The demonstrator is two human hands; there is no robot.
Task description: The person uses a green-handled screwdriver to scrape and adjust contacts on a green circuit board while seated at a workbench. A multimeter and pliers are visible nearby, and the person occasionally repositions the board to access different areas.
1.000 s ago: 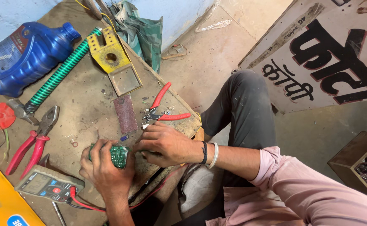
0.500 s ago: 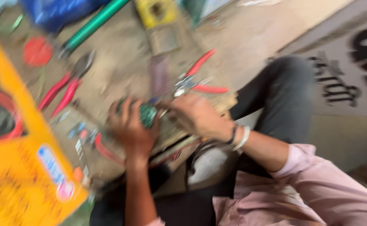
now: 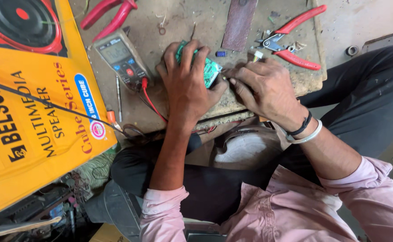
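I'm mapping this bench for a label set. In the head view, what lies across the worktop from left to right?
Yellow speaker box → multimeter → left hand on the green circuit board → right hand → red-handled pliers.

- A pale pink shirt, its sleeves pushed up to about the elbows.
- Dark trousers, black or perhaps very dark grey.
- On the wrist of the right hand [image 3: 263,88]: a black band and a silvery-white bangle side by side.
- The left hand [image 3: 188,85] is bare.
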